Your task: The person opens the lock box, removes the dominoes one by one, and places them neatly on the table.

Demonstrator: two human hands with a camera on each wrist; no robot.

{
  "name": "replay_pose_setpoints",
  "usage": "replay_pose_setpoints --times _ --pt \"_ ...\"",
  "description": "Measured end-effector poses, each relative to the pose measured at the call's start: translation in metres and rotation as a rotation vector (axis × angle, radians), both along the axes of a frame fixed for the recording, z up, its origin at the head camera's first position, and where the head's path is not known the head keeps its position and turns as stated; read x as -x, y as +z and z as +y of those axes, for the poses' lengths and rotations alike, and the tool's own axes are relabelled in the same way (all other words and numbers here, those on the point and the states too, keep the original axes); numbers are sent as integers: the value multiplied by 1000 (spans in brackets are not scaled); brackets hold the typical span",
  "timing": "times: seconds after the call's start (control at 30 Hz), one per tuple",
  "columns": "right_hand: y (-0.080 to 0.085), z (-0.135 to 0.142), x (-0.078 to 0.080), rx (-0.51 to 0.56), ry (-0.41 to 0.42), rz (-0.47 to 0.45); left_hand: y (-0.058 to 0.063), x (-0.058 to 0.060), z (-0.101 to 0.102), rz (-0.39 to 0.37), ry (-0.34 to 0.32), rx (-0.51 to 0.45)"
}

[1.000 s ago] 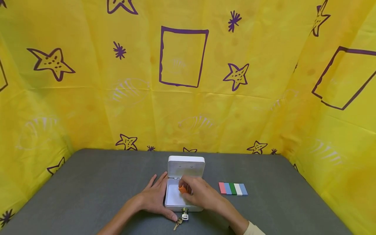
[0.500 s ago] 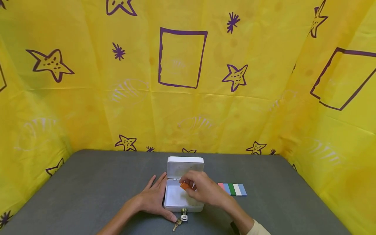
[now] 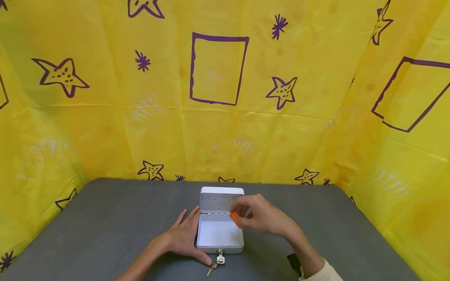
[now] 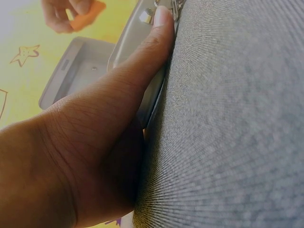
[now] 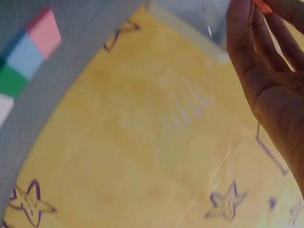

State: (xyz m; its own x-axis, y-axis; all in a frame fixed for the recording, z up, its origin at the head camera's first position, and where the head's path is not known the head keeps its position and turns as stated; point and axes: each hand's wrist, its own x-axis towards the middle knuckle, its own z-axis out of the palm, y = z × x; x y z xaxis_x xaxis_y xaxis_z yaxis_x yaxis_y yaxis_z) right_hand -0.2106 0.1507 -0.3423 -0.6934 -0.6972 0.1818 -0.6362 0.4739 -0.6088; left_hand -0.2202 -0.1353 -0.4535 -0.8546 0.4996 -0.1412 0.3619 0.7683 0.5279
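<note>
A small white metal cash box stands on the table with its lid raised; no object shows inside. My left hand rests against the box's left side, fingers spread and thumb along the front. In the left wrist view that thumb lies near the lock. Over the box's right back corner, my right hand pinches an orange block between thumb and fingers. The right wrist view catches only an edge of the orange block.
A key sits in the front lock, and a second key hangs from it onto the grey table. Pink, blue, green and white blocks lie in a row right of the box. Yellow patterned cloth encloses the table.
My right hand has lifted the orange block up from inside the box and moved right, now covering the row of blocks in the head view. My left hand has stayed in place.
</note>
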Motion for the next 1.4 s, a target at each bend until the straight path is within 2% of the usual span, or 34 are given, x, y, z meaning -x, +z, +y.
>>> replay_pose_setpoints --times 0.17,0.3,0.5,0.6,0.83,0.97,1.17,1.4 --pt "15 28 2 0 -77 34 3 -2 -1 -3 -11 -10" --pt "23 54 8 -55 -174 56 4 -3 -2 -5 -20 -10" --pt "17 99 22 -159 -238 52 5 -3 -2 -8 -16 3" --pt "8 118 25 -234 -284 -15 1 -2 -4 9 -21 -8" --pt "-12 131 31 -297 -476 -316 -13 4 -6 37 -24 -36" --pt "-19 132 34 -325 -550 -359 -13 5 -4 49 -31 -42" --pt "-29 135 36 -350 -546 -341 -6 2 -4 50 -49 -46" --pt "-33 137 40 -342 -480 -342 -12 5 -5 46 -40 -45"
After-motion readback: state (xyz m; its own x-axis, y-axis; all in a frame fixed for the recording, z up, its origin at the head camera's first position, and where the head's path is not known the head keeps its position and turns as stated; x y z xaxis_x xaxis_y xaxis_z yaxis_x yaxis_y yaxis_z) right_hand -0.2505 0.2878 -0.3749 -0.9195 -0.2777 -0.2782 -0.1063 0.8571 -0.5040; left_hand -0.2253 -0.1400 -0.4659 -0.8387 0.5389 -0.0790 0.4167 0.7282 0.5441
